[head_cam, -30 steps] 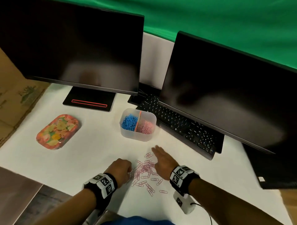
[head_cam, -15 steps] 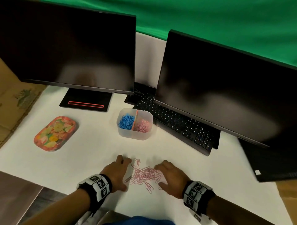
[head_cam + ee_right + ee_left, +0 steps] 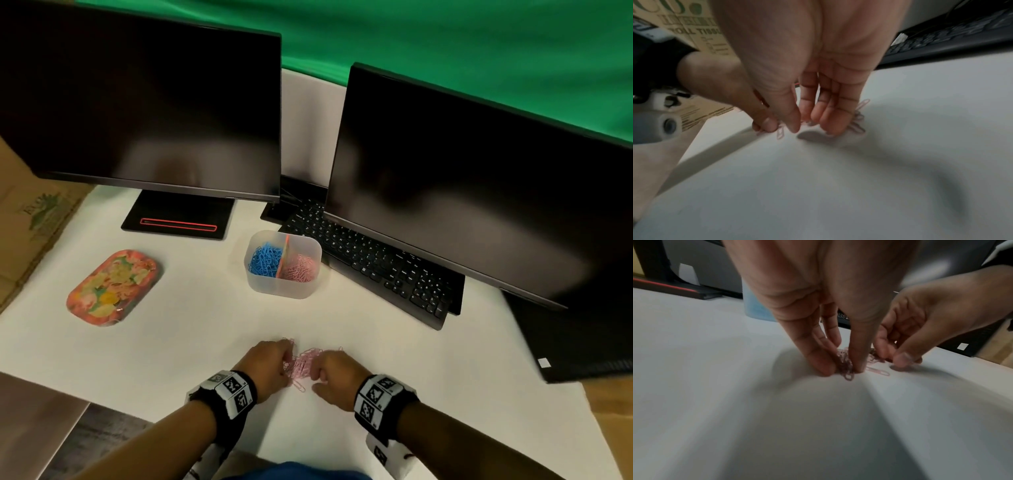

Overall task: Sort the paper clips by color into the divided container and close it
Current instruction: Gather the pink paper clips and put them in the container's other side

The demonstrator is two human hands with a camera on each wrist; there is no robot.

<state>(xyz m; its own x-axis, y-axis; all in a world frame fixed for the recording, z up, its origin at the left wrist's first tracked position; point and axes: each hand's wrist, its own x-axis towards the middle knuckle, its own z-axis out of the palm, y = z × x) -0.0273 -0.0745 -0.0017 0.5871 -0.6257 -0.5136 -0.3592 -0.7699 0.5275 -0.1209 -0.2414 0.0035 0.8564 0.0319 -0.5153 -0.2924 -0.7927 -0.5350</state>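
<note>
A heap of pink paper clips (image 3: 304,365) lies on the white table near its front edge. My left hand (image 3: 279,365) is on the heap's left side; in the left wrist view its thumb and fingers (image 3: 818,363) pinch a bunch of clips (image 3: 844,365). My right hand (image 3: 325,371) is on the heap's right side, its fingers (image 3: 830,121) curled over more pink clips (image 3: 858,125). One loose clip (image 3: 878,371) lies flat between the hands. The clear divided container (image 3: 310,291) stands open farther back, with blue clips (image 3: 265,258) on the left and pink clips (image 3: 302,269) on the right.
A floral lid (image 3: 114,287) lies at the left of the table. Behind the container are two dark monitors (image 3: 147,102), a monitor base (image 3: 178,219) and a black keyboard (image 3: 373,263). A cardboard box (image 3: 24,219) stands at the far left edge.
Both hands moved inward toward each other, sweeping the spread-out pink clips into a tight heap. Their fingers went from flat on the table to curled over the clips.
</note>
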